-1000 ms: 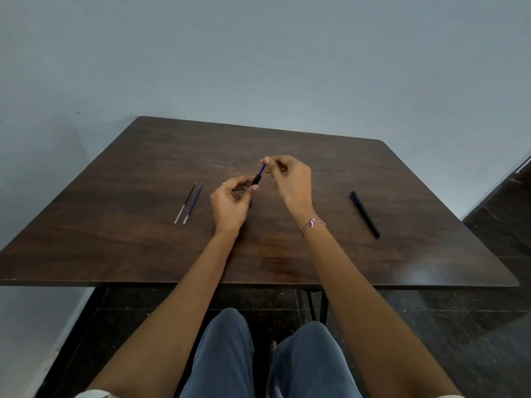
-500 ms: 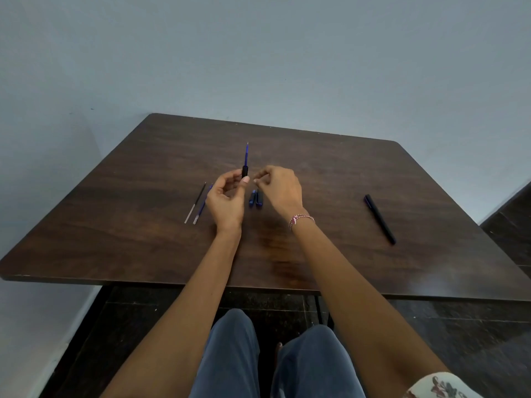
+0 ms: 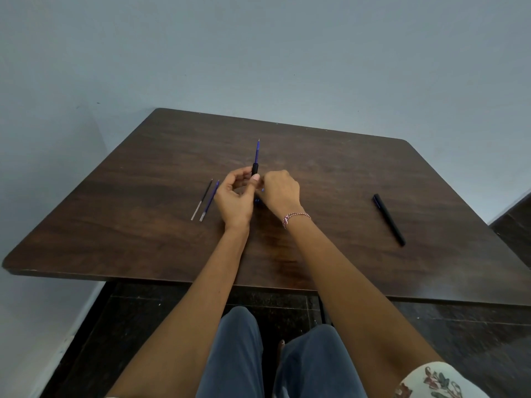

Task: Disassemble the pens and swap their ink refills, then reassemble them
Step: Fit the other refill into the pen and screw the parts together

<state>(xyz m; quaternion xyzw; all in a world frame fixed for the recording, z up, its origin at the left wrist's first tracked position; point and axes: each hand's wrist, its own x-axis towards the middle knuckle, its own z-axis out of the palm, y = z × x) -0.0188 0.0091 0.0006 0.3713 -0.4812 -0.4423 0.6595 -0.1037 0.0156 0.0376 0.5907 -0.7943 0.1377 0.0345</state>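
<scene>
Two loose refills [image 3: 209, 201] on dark desk's [image 3: 330, 168] left half, left hand [image 3: 234, 196] pinching black barrel [image 3: 255, 168] mid-desk, blue refill [image 3: 257, 150] upright, right hand [image 3: 280, 193] curled alongside, grip unclear, black pen [image 3: 389, 219] near right edge, blue-grey wall [image 3: 258, 53], dark tiled floor [image 3: 459, 326].

Both bare forearms reach forward and converge until the hands touch. The left hand [image 3: 234, 198], palm turned inward, pinches the black lower part of a pen [image 3: 255, 168] between the thumb and curled fingers [image 3: 243, 173], so that it stands upright above them. The right hand [image 3: 281, 193], knuckles up, curls its fingers in just beside the left thumb. Whether they hold anything is hidden.
</scene>
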